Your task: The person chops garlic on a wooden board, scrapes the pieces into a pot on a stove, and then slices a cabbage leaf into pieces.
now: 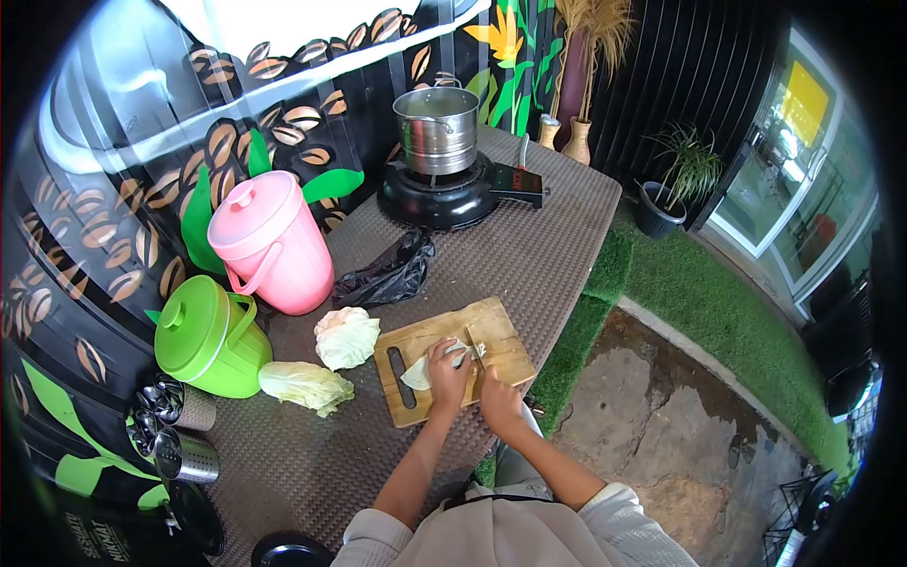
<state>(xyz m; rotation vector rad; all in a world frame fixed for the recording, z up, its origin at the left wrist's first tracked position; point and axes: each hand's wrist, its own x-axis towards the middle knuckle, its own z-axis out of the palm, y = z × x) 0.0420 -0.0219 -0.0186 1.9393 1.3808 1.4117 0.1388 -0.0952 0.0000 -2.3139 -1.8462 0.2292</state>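
A wooden cutting board point(498, 326) with a slot handle lies near the table's edge in front of me. On it is a pale piece of cabbage point(416, 378), pressed down under the bent fingers of my left hand point(448, 373). My right hand point(501, 399) is closed round the handle of a knife point(471, 342), whose blade stands at the right end of the piece. Small cut shreds point(482, 350) lie beside the blade. Left of the board sit a round cabbage point(347, 338) and a long napa cabbage point(304, 386).
A steel pot point(436, 132) stands on a black portable stove point(439, 200) at the back. A black plastic bag point(392, 269), a pink lidded jug point(283, 255) and a green one point(222, 345) are to the left. Utensil holders point(187, 454) stand front left.
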